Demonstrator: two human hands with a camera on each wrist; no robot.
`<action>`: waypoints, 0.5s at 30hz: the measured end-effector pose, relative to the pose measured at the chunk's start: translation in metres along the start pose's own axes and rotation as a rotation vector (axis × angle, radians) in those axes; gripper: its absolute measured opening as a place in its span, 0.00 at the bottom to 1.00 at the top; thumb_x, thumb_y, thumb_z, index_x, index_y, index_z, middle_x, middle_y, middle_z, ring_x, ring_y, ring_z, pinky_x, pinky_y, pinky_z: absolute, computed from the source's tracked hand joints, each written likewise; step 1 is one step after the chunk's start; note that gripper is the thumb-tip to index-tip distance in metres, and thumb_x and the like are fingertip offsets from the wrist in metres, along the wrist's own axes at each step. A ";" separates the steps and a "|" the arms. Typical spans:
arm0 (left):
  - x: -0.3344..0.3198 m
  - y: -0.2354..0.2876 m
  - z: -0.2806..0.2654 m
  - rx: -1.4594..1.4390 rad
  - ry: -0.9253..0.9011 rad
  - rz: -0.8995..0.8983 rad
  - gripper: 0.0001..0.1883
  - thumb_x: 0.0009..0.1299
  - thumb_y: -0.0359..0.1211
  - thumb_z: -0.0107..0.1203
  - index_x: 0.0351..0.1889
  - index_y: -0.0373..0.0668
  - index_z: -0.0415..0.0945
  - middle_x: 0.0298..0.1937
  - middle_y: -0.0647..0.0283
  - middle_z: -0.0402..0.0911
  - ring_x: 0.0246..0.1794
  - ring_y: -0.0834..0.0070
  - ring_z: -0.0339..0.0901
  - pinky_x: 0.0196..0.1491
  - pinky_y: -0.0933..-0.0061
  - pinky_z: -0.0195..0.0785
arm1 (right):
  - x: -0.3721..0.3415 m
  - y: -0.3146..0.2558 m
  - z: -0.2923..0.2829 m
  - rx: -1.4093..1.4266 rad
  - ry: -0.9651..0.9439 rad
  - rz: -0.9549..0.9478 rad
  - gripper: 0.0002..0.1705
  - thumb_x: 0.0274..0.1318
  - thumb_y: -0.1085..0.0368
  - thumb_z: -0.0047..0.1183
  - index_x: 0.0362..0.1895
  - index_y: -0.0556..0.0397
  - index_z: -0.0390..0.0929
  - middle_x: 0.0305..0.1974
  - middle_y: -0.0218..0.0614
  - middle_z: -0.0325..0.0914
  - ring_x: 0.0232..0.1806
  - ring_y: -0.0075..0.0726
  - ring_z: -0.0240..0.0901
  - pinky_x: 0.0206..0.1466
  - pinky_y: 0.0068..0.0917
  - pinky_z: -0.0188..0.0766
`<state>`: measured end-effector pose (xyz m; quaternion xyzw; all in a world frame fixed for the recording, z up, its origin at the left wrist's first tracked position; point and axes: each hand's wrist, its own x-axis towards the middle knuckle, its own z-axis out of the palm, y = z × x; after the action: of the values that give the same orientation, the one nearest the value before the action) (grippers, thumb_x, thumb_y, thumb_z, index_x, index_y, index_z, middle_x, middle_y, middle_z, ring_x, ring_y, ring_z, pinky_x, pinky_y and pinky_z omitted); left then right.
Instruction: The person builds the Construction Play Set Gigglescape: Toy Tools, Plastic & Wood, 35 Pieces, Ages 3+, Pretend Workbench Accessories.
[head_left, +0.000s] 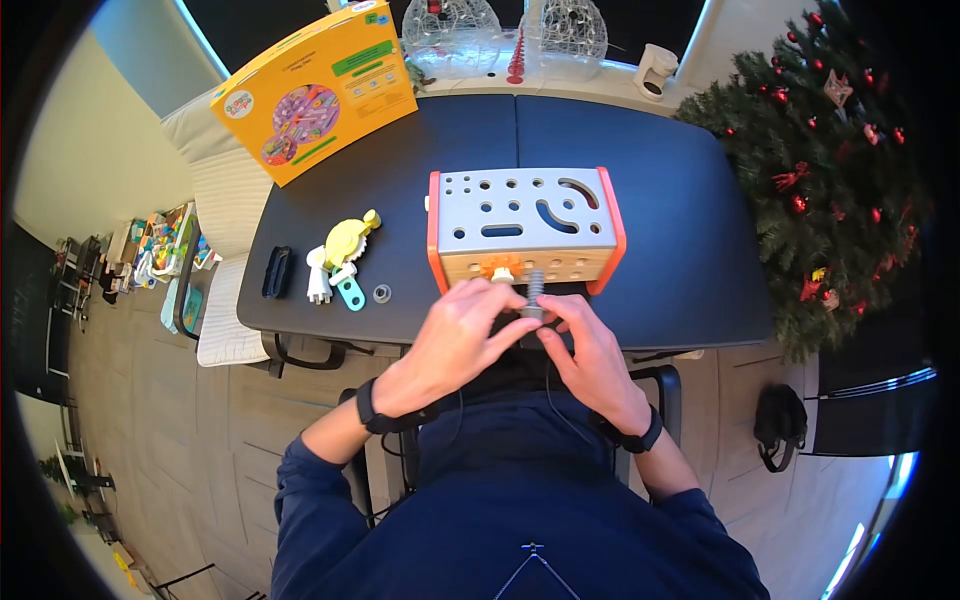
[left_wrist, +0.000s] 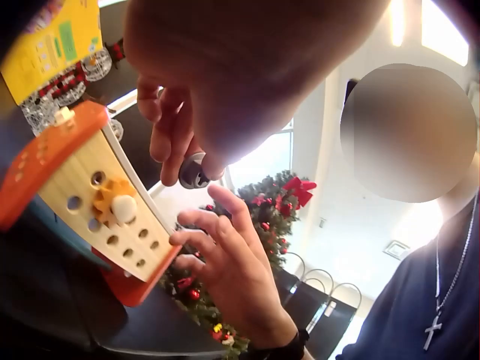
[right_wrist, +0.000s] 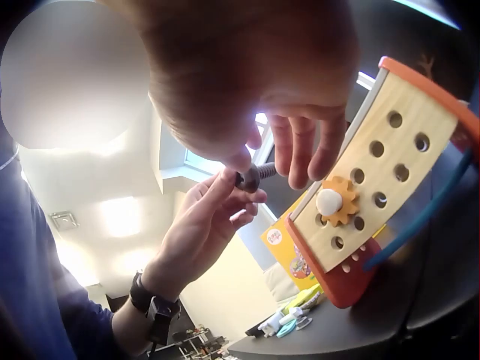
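Since it looks like hard plastic, the gray screw should be light and stiff, best held by its wide end. It is near the middle of the head view, by the toy box. The left hand pinches that end in its grip; the right hand has a loose grip, and I can't tell if it touches.

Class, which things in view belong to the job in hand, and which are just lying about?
Apparently in the job:
grey bolt, pinched by left hand
right hand, at the bolt
toy workbench
orange gear, white peg

Probably lying about:
yellow box
yellow toy
Christmas tree
black bag
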<state>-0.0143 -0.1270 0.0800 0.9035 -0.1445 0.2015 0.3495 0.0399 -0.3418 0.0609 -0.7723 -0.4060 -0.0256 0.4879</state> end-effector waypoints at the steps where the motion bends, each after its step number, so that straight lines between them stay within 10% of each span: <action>1: 0.004 -0.001 0.012 -0.046 -0.028 -0.029 0.13 0.70 0.35 0.72 0.45 0.38 0.82 0.40 0.54 0.85 0.44 0.53 0.83 0.48 0.56 0.76 | -0.002 0.004 -0.002 -0.035 0.012 0.021 0.23 0.68 0.73 0.61 0.65 0.51 0.74 0.53 0.45 0.80 0.48 0.53 0.83 0.49 0.43 0.81; 15: -0.023 -0.024 0.054 -0.287 -0.393 -0.335 0.26 0.80 0.29 0.57 0.73 0.38 0.61 0.58 0.46 0.87 0.53 0.52 0.87 0.56 0.52 0.79 | 0.009 0.037 -0.006 -0.214 -0.013 0.106 0.16 0.71 0.72 0.57 0.60 0.55 0.76 0.50 0.49 0.80 0.51 0.63 0.80 0.50 0.50 0.78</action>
<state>-0.0108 -0.1439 0.0191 0.8778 -0.0853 -0.0603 0.4676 0.0722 -0.3488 0.0405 -0.8405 -0.3628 -0.0383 0.4006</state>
